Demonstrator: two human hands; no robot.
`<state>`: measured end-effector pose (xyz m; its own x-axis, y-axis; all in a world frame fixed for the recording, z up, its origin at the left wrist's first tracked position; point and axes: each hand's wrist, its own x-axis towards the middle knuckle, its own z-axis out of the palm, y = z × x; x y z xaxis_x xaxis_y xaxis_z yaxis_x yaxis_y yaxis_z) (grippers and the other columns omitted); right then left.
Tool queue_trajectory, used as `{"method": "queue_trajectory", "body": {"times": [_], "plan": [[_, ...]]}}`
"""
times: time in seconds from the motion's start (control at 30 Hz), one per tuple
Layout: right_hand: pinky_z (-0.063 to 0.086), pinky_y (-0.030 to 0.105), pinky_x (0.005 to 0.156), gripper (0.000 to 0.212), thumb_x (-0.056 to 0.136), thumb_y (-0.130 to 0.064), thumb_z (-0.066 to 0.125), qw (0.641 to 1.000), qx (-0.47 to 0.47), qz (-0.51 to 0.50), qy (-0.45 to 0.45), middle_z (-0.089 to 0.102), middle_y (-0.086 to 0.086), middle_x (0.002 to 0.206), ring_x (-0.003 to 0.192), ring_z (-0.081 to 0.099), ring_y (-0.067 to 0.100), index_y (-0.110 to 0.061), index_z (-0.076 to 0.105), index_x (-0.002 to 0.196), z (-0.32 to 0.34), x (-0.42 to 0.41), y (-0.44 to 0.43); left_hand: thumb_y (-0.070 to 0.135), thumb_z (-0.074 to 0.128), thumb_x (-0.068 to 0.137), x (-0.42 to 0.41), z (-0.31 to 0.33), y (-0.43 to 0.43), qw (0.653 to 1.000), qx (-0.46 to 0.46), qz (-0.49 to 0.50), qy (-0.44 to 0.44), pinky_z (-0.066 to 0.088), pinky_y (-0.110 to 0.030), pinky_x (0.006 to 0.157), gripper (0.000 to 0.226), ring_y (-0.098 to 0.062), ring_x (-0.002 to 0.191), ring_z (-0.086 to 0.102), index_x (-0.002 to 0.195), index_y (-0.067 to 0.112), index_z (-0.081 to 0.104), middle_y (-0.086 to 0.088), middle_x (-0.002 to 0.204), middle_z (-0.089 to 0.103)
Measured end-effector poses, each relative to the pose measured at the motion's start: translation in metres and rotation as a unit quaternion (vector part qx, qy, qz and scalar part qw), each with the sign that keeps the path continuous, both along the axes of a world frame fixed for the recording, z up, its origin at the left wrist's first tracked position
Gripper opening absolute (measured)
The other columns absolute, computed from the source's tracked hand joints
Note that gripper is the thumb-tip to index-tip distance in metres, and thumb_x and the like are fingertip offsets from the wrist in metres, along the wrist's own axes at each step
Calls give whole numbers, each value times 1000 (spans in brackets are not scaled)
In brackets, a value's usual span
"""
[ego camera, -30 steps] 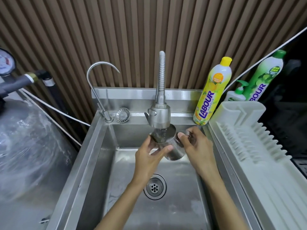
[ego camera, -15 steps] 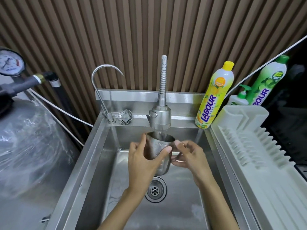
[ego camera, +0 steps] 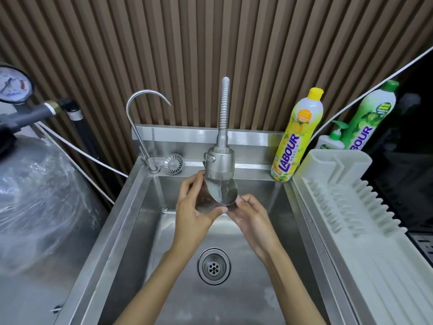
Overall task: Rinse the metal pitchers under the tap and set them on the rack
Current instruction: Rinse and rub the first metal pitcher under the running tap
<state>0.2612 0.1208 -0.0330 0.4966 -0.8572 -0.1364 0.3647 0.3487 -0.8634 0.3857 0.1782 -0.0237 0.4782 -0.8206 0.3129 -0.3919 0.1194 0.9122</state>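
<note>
The pitcher (ego camera: 220, 195) is bare steel, its inside polished to a bright mirror and its outside darker and speckled. The sink (ego camera: 140, 219) is brushed stainless steel, satin rather than glossy, and the drain (ego camera: 213, 266) ring in its floor is shinier. The tap head (ego camera: 220, 164) is dull grey metal on a ribbed metal hose (ego camera: 223, 106). The gooseneck tap (ego camera: 140, 99) at the sink's back left corner is smooth and polished. Along the sink's right edge, the rack (ego camera: 351, 207) is matt off-white plastic, ridged. The yellow bottle (ego camera: 296, 139) and green bottle (ego camera: 372, 113) are glossy plastic. The wall (ego camera: 210, 43) is matt brown wood-look slats. Crinkled clear film wraps the tank (ego camera: 35, 195).
</note>
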Motion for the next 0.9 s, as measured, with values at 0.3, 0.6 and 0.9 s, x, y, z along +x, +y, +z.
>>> {"method": "queue_trajectory", "body": {"times": [0.3,0.6,0.9], "plan": [[58,38,62,24,83,-27,67,886,-223,-114,391,70,14,73,64,67,24,-14,55,67,50,-25,-3,73,68,52,-19,-1,6,990,125,53,29,49,-22,77,73,-6,82,63,102,20,65,3,88,65],[44,27,100,23,92,-4,50,993,-97,-46,58,62,-2,124,116,58,10,-12,41,73,15,-4,-5,-1,83,56,-5,-7,-14,988,-40,-23,146,42,-16,96,87,1,117,53,124,39,46,11,128,55],[59,31,58,21,90,-20,59,986,-35,-43,160,69,9,73,64,69,22,0,59,82,20,-8,4,80,62,48,-11,7,10,982,99,141,-78,43,-30,83,98,-17,90,50,126,21,57,2,89,45]]}}
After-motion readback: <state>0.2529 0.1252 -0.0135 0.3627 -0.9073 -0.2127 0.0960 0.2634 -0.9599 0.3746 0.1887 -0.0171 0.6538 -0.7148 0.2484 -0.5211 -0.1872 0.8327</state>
